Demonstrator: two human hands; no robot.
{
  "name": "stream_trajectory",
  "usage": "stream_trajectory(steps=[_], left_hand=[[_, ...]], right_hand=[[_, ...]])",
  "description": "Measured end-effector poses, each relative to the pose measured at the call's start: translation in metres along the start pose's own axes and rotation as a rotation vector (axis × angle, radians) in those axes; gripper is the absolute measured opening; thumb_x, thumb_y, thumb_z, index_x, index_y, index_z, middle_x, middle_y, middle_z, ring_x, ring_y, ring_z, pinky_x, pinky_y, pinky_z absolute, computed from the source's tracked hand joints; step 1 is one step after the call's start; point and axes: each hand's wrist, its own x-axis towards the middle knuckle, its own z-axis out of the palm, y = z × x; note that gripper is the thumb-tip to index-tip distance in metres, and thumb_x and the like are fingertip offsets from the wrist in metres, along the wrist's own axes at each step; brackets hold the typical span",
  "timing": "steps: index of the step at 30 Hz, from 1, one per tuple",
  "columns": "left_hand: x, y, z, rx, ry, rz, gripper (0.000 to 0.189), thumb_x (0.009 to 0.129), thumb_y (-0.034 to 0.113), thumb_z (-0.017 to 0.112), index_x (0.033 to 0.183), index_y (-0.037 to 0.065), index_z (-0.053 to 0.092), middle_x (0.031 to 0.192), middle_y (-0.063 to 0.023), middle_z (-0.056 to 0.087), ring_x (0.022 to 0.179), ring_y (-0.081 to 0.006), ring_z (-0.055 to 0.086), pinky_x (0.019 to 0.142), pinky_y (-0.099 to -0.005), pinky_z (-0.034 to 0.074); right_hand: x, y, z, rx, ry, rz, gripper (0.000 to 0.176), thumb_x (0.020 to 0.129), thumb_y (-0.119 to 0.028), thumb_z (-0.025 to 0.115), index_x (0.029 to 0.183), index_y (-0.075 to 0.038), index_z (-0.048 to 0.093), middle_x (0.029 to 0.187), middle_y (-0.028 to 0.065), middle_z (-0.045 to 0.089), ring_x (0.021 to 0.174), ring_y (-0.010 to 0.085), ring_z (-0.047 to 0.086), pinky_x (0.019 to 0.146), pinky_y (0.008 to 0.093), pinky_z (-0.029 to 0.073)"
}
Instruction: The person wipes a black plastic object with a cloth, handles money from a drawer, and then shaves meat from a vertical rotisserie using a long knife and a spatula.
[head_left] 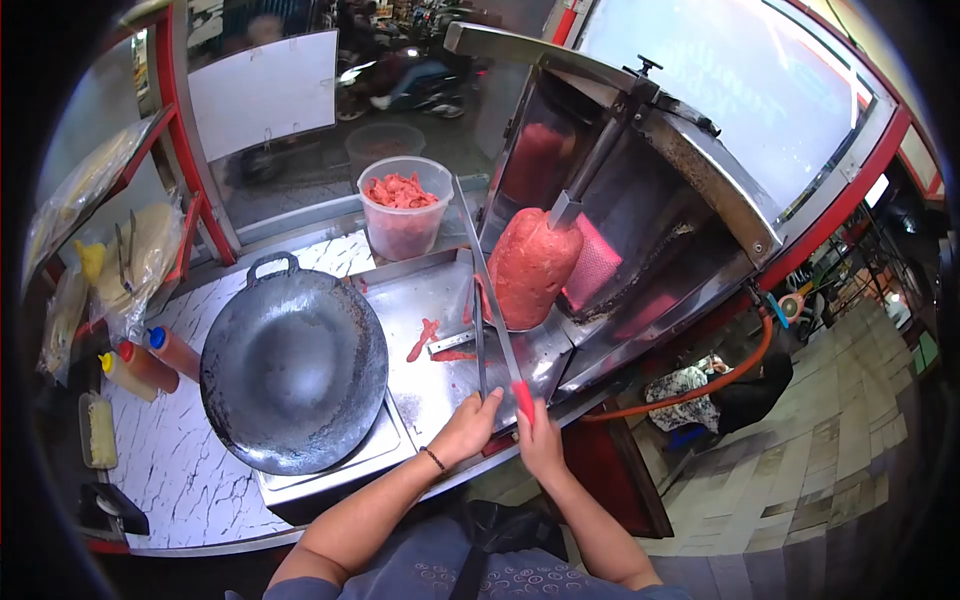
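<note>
Left hand (466, 428): closed round a slender, dark metal tool (480, 350).
Right hand (541, 440): curled round the red handle of a long steel knife (496, 310), blade angled upward beside the meat.
Meat block (533, 268): pink-red, rounded, mounted on a metal spit.
Tub (403, 228): translucent plastic, filled with meat strips.
Wok (292, 370): black, round, placed left of the tub.

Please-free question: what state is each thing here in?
Left hand: closed on dark tool.
Right hand: closed on knife.
Knife: raised, slanting across dark tool.
Meat block: on spit, reddish.
Tub: open, filled with meat pieces.
Wok: open side up.
Red-capped bottle: closed.
Meat strips: loose on tray.
</note>
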Motion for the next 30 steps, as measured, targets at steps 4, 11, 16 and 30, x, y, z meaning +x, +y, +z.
stream_trajectory(steps=[4,11,16,30], left_hand=[[0.008,-0.004,0.003,-0.030,0.054,0.096,0.057,0.105,0.048,0.031,0.070,0.005,0.044,0.052,-0.0031,0.044,0.048,-0.0144,0.043,0.048,-0.0342,0.036],[0.007,0.017,-0.001,-0.913,-0.178,-0.281,0.048,0.102,0.057,0.031,0.080,0.015,0.039,0.057,0.0025,0.030,0.041,-0.0084,0.023,0.038,-0.0243,0.017],[0.008,-0.006,-0.019,-1.365,-0.525,-0.226,0.048,0.101,0.058,0.034,0.081,0.015,0.042,0.058,0.0032,0.031,0.041,-0.0069,0.023,0.036,-0.0234,0.017],[-0.032,-0.044,0.001,-0.223,-0.143,-0.077,0.052,0.105,0.050,0.030,0.084,0.005,0.046,0.062,-0.0056,0.049,0.049,-0.0163,0.044,0.049,-0.0314,0.038]], right_hand=[[-0.058,0.019,-0.010,0.049,0.044,-0.006,0.019,0.098,-0.019,0.053,0.108,-0.004,0.049,0.075,0.0259,0.061,0.074,0.0482,0.061,0.058,0.0540,0.044],[-0.028,0.014,-0.029,-0.047,-0.084,0.058,0.019,0.098,-0.020,0.054,0.109,-0.004,0.049,0.077,0.0271,0.060,0.077,0.0497,0.060,0.059,0.0532,0.044],[-0.109,0.050,-0.110,0.001,-0.341,0.198,0.024,0.096,-0.024,0.057,0.111,-0.005,0.051,0.071,0.0245,0.060,0.074,0.0467,0.063,0.058,0.0481,0.047],[-0.003,-0.040,-0.048,0.156,0.144,-0.074,0.018,0.097,-0.016,0.055,0.109,-0.002,0.055,0.067,0.0142,0.057,0.059,0.0284,0.061,0.055,0.0373,0.045]])
